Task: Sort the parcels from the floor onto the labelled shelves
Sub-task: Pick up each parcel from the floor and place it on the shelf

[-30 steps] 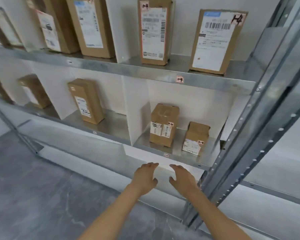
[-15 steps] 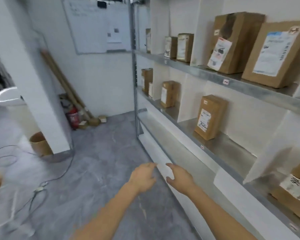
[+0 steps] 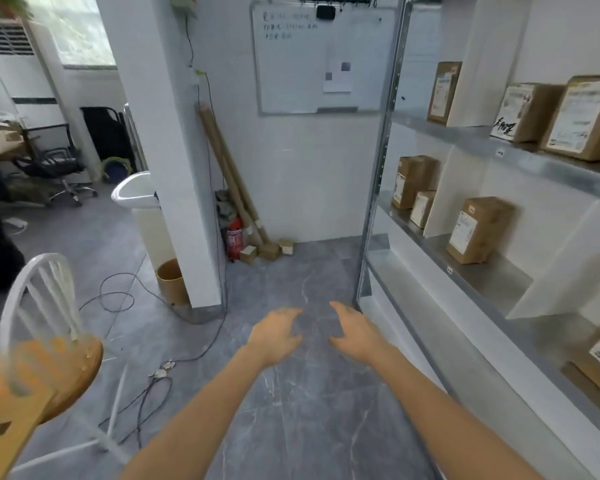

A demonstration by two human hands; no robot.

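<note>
Left hand (image 3: 274, 336), right hand (image 3: 355, 332): both empty, fingers loosely apart, above grey floor (image 3: 302, 410). Shelf rack (image 3: 499, 284) at right: parcels (image 3: 478, 230) standing in compartments. Small cartons (image 3: 269, 251) on floor at far wall, beside fire extinguisher (image 3: 234, 242). Whiteboard (image 3: 319, 60) above.

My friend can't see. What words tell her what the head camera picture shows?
The left hand and right hand, both empty and open, stretch out above a grey floor. Shelves on the right hold brown parcels. A whiteboard hangs ahead; a white chair stands at left.
</note>
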